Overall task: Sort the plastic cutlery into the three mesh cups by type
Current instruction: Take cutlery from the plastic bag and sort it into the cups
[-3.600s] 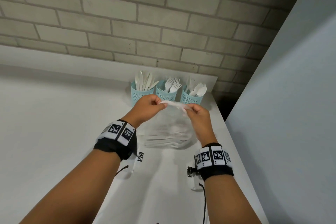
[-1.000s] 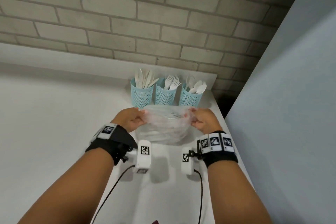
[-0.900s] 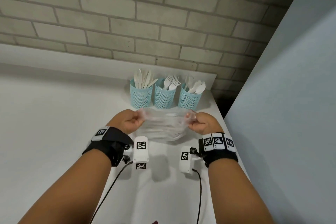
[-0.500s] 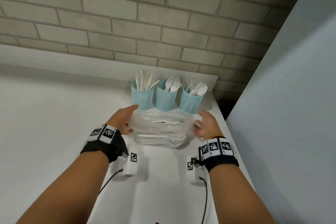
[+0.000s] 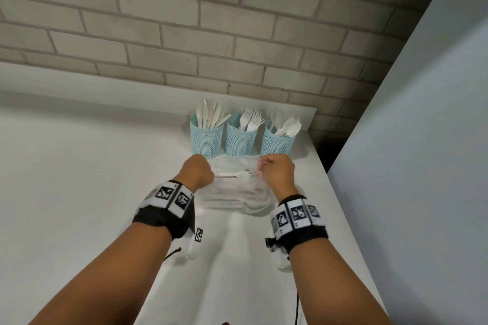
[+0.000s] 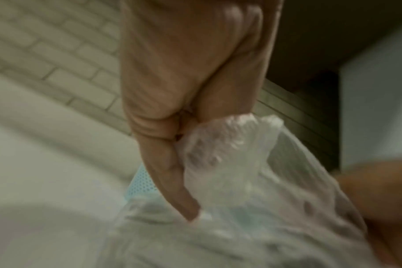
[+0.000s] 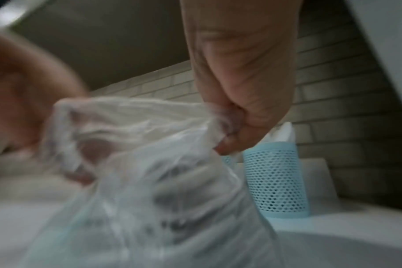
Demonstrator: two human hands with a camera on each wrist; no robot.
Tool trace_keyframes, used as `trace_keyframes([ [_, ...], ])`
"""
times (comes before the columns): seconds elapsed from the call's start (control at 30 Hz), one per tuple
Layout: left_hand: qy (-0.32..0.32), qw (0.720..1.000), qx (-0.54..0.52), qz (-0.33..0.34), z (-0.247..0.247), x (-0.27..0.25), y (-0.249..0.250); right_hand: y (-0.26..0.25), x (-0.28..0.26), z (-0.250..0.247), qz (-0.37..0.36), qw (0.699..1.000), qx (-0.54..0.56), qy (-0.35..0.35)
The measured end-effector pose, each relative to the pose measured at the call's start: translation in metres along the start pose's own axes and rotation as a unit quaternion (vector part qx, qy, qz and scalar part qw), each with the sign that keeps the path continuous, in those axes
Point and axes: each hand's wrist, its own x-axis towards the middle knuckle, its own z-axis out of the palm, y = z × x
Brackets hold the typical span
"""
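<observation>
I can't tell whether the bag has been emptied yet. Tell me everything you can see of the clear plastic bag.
The clear plastic bag is thin, crinkled and see-through. It lies on the white counter just in front of the three mesh cups. White cutlery shows through it, a fork near the top among it. The left hand and right hand each grip a bunched edge of its film, holding it stretched between them.

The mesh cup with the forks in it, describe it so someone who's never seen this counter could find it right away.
Follow the white counter back to the brick wall, where three light blue mesh cups stand in a row. The fork cup is the middle one: tines stick up from it, while its neighbours hold knives and spoons.
</observation>
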Motion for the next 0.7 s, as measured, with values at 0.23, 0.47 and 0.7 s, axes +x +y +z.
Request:
trace_keyframes([
  [0.23, -0.100, 0.782, -0.598, -0.148, -0.006, -0.002, -0.017, 0.022, 0.024, -0.018, 0.333, 0.807, 0.482, -0.068],
  [0.47, -0.102, 0.644, -0.729, -0.208, -0.004, -0.006, -0.020, 0.036, 0.005, -0.023, 0.246, 0.932, 0.259, -0.067],
  [0.7, -0.101, 0.906, -0.395, -0.113, -0.017, -0.011, -0.019, 0.018, 0.023, -0.020, 0.123, 0.986, 0.061, 0.093],
])
